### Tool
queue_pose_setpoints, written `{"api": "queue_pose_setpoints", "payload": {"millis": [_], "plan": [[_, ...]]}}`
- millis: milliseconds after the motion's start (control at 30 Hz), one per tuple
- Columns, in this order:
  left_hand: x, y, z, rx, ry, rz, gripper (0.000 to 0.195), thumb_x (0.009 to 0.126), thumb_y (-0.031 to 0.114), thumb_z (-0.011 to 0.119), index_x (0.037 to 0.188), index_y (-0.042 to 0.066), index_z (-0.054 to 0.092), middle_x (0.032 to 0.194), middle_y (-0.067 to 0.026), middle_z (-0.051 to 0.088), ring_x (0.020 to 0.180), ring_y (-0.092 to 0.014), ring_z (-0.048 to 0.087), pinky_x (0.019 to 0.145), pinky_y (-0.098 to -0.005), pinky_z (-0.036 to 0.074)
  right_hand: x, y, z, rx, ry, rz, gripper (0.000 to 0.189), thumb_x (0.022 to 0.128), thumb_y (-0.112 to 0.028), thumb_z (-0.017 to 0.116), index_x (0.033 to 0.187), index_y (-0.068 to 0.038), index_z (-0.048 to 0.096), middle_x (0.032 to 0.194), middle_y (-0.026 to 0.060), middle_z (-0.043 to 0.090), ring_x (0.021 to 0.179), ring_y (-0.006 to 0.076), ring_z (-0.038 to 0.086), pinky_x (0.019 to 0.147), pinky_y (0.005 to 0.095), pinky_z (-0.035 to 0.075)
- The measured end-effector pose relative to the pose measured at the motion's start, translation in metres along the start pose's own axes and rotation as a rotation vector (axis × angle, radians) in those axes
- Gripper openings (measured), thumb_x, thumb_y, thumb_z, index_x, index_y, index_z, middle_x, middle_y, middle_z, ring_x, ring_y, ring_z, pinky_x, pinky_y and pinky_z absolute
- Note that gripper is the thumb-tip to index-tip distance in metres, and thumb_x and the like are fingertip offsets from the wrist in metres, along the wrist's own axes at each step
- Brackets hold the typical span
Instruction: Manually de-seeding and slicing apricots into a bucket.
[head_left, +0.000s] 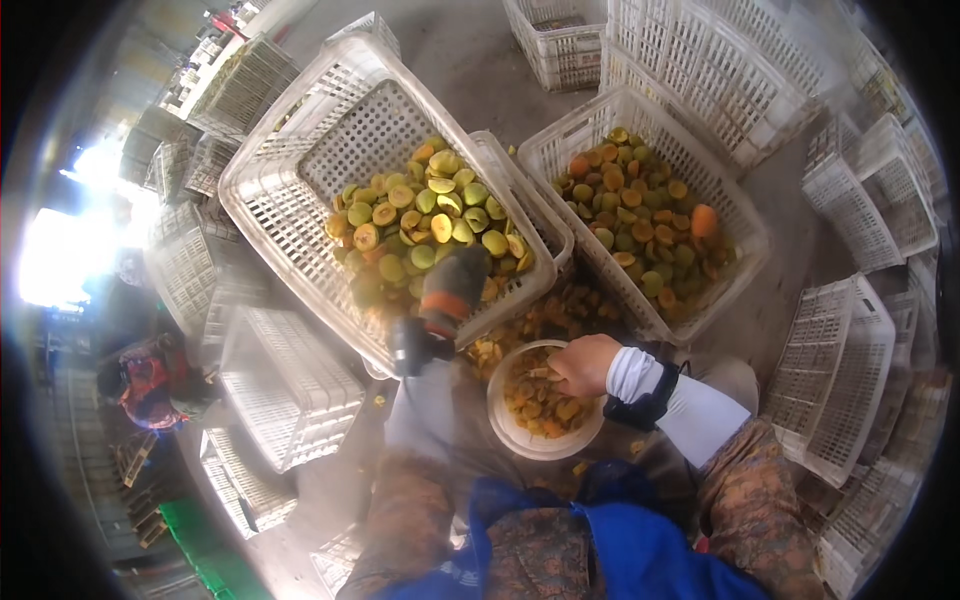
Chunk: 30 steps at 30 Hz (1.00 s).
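Observation:
My left hand (454, 281), in a dark glove with an orange band, is over the near edge of a white plastic crate (266, 161) of halved green and yellow fruit (401, 196); its fingers are blurred, and whether it holds anything cannot be told. My right hand (589, 365), bare, reaches over the rim of a round white tub (510, 442) with small orange fruit pieces (555, 416) in it. Its fingers are curled down at a pale thing I cannot make out. A second white crate (739, 202) at the right holds halved green and orange fruit (637, 195).
Stacked white crates (697, 67) stand behind the second crate, with more crates at the right (832, 375) and left (292, 390). Fruit pieces (577, 307) lie below and between the two filled crates. A person (150, 382) is at the far left, near wooden pallets (139, 457).

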<state>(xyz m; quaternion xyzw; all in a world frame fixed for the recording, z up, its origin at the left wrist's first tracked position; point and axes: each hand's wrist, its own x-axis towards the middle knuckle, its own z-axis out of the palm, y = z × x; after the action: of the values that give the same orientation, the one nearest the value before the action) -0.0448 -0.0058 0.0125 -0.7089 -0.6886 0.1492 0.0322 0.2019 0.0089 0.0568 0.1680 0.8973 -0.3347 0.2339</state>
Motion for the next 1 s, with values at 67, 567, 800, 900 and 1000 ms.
{"api": "queue_pose_setpoints", "payload": {"millis": [67,567,800,900,1000], "plan": [[-0.003,0.023,-0.009,-0.595,-0.209,-0.330,0.034,0.077,0.019,0.060,0.110,0.012,0.059,0.117,-0.0099,0.058,0.106,-0.028,0.055,0.085,-0.0364,0.047,-0.004,0.007,-0.001,0.007,0.034,0.021,0.030,0.077,-0.030,0.058,0.093,-0.006,0.064,0.090,0.0165,0.065,0.089,0.0335,0.062,0.079,0.0416,0.048],[-0.023,0.006,0.021,-0.351,-0.144,-0.225,0.028,0.077,0.021,0.060,0.104,0.019,0.064,0.108,-0.0135,0.060,0.093,-0.030,0.060,0.079,-0.0405,0.048,-0.005,0.018,-0.017,0.344,0.357,-0.023,0.034,0.082,-0.032,0.057,0.093,0.000,0.055,0.087,0.0224,0.062,0.086,0.0400,0.058,0.075,0.0453,0.045],[-0.036,0.001,0.019,-1.167,0.149,-0.370,0.034,0.077,0.018,0.065,0.109,0.010,0.056,0.098,-0.0092,0.061,0.087,-0.027,0.061,0.074,-0.0365,0.050,0.017,0.011,-0.012,0.678,0.494,-0.060,0.035,0.084,-0.031,0.057,0.091,0.003,0.057,0.084,0.0224,0.060,0.083,0.0380,0.058,0.070,0.0406,0.044],[-0.033,0.020,-0.024,-2.077,0.124,-0.291,0.041,0.084,0.022,0.059,0.120,0.006,0.048,0.099,-0.0103,0.060,0.083,-0.021,0.062,0.070,-0.0304,0.051,0.022,0.009,-0.016,0.768,0.490,0.001,0.035,0.086,-0.032,0.055,0.091,0.003,0.057,0.083,0.0232,0.060,0.082,0.0393,0.058,0.070,0.0415,0.044],[-0.038,0.027,-0.042,-2.524,0.071,-0.246,0.048,0.090,0.034,0.050,0.124,0.001,0.046,0.099,-0.0116,0.061,0.081,-0.020,0.062,0.067,-0.0283,0.052,0.032,0.002,-0.017,0.711,0.545,0.014,0.036,0.087,-0.033,0.053,0.090,0.003,0.056,0.081,0.0241,0.060,0.081,0.0408,0.057,0.070,0.0431,0.044]]}}
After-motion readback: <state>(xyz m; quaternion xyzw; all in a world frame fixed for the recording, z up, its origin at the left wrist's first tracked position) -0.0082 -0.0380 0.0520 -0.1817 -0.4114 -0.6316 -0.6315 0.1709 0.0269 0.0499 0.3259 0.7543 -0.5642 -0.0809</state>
